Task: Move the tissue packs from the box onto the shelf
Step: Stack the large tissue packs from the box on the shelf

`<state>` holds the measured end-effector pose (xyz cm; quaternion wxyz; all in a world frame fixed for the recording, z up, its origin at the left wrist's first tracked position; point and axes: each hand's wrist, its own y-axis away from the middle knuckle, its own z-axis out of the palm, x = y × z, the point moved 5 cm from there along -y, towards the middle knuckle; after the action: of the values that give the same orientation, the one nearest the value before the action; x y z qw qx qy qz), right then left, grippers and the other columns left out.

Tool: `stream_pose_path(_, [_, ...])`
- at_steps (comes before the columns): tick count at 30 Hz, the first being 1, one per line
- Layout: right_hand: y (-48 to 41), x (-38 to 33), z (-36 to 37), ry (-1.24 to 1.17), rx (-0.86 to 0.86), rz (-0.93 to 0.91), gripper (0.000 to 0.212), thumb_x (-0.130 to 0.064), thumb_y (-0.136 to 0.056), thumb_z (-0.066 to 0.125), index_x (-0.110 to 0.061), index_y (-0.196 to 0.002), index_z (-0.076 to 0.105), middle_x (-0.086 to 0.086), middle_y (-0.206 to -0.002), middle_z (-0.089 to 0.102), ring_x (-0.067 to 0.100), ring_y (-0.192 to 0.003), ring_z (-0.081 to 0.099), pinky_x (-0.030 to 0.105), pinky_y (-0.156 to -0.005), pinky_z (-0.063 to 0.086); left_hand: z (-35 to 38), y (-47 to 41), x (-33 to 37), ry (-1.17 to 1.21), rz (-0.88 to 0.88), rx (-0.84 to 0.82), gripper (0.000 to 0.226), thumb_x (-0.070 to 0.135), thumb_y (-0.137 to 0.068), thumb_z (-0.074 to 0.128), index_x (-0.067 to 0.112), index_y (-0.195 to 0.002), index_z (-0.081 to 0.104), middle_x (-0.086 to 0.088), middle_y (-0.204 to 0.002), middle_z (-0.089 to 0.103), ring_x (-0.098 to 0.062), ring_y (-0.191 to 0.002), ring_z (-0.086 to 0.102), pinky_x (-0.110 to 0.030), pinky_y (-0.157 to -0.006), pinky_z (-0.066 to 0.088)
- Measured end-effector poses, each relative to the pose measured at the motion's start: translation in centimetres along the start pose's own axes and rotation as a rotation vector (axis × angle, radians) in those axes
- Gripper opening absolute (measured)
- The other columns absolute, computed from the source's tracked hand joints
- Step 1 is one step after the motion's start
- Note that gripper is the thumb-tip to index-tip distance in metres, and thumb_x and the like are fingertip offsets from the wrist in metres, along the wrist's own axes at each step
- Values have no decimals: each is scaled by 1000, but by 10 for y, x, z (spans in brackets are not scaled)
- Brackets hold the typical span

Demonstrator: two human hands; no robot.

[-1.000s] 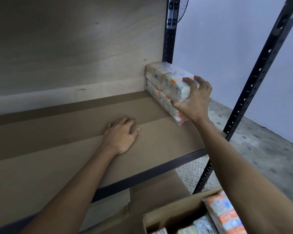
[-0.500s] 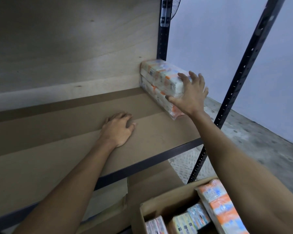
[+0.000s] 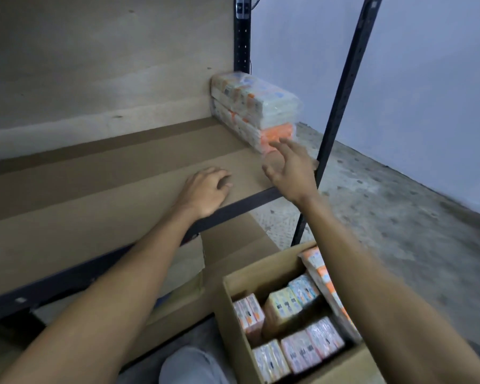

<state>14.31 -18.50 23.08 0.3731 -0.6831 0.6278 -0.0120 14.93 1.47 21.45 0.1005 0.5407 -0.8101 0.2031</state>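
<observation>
Two tissue packs [image 3: 257, 106], wrapped in clear plastic with orange and yellow print, lie stacked in the back right corner of the brown shelf board [image 3: 94, 173]. My right hand [image 3: 290, 169] hovers just in front of the stack, fingers spread, holding nothing. My left hand [image 3: 205, 191] rests palm down on the shelf near its front edge, fingers loosely curled. At the lower right an open cardboard box [image 3: 233, 314] holds several more tissue packs [image 3: 297, 325]; my right forearm crosses over its right side.
Black metal uprights [image 3: 341, 106] frame the shelf's right end, and a dark rail [image 3: 241, 202] runs along its front edge. A lower board [image 3: 233, 245] lies beneath. Grey concrete floor [image 3: 399, 217] and a pale wall are to the right. My knee [image 3: 191, 367] shows at the bottom.
My right hand has let go of the top pack and drawn back toward me, now open in front of the stack. My left hand slid toward the shelf's front edge.
</observation>
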Motion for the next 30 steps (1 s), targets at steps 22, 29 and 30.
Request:
stream_pose_path(22, [252,129,7,52,-185,482,60,-44,-87,62,-15,-138,48,8,-145,45,26,-136,37,42,-110,34,168,96,123,125,331,-352,59,29,-96,52,33,-149,27,5,-157,24,-16,-144,19,-34,-115,14])
stream_pose_path(29, [288,184,16,109,-230,644,85,-45,-76,72,-14,-146,34,11,-153,32,29,-140,28,44,-114,27,243,80,128,18,404,-450,76,37,-91,59,29,-152,16,6,-160,10,-16,-147,7,-34,-118,5])
stream_pose_path(30, [290,193,17,121,-230,667,88,-45,-74,73,-15,-146,32,10,-153,31,28,-141,27,44,-114,26,255,74,130,2,416,-480,78,39,-90,61,30,-152,16,6,-161,7,-16,-147,5,-35,-118,4])
